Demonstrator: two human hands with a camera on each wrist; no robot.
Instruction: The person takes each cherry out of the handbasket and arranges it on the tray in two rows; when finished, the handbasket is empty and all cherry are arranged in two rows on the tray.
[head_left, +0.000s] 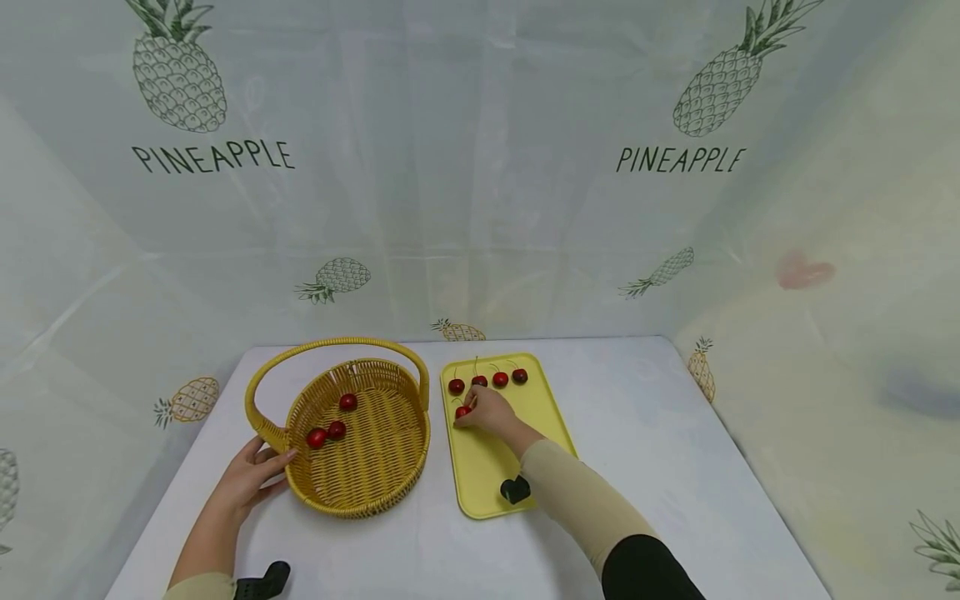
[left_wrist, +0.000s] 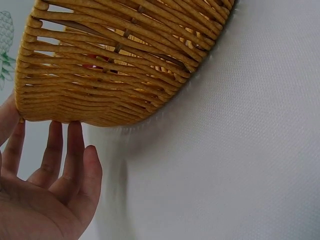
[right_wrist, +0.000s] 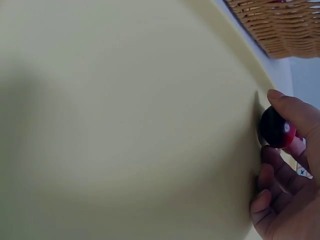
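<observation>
A round yellow wicker basket (head_left: 382,442) with a tall handle stands on the left of the table. Three red cherries (head_left: 348,402) lie inside it. My left hand (head_left: 251,479) holds the basket's left side, the thumb at the rim and the fingertips against the outer weave (left_wrist: 100,100). To the right is a yellow tray (head_left: 480,475), where my right hand (head_left: 491,412) pinches a cherry (right_wrist: 277,127) between thumb and fingers, low over the tray's left edge. Beyond that hand, several stemmed cherries (head_left: 500,379) form a row along the tray's far end; one is partly covered by the fingers.
A white cloth covers the table (head_left: 637,467). Behind it hangs a pale curtain (head_left: 480,192) printed with pineapples. The basket's handle (head_left: 337,342) arches over its far side, and a narrow strip of cloth separates basket and tray.
</observation>
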